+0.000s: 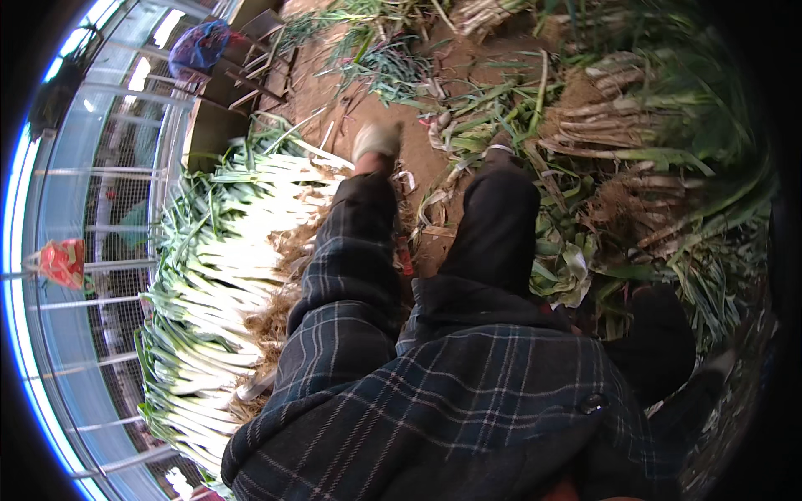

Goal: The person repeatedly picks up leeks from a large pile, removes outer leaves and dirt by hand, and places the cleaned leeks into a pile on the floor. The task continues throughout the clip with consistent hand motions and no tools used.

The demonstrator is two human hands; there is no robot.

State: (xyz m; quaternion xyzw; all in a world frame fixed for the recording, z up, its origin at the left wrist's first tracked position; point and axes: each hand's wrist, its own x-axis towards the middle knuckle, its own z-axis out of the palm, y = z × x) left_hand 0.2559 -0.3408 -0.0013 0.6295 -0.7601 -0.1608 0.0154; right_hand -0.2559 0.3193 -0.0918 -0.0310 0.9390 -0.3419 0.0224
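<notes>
My left hand (pixel 377 141), in a pale glove and blurred, reaches forward over the brown ground from a plaid sleeve. Nothing shows clearly in it. Beside and below it lies a long row of leeks or large green onions (pixel 219 269), white stems side by side, roots towards me, leaves to the left. What looks like my right hand (pixel 722 362) is a blurred pale patch at the dim right edge; its fingers cannot be made out. Bundled unpeeled stalks (pixel 601 122) with brown roots lie at the upper right.
Loose leaves and peelings (pixel 567 263) litter the ground near my dark trouser legs. A wooden frame or stool (pixel 257 75) with a blue bag (pixel 199 50) beside it stands at the upper left. Wire mesh (pixel 119 244) and a hanging red bag (pixel 61 263) line the left side.
</notes>
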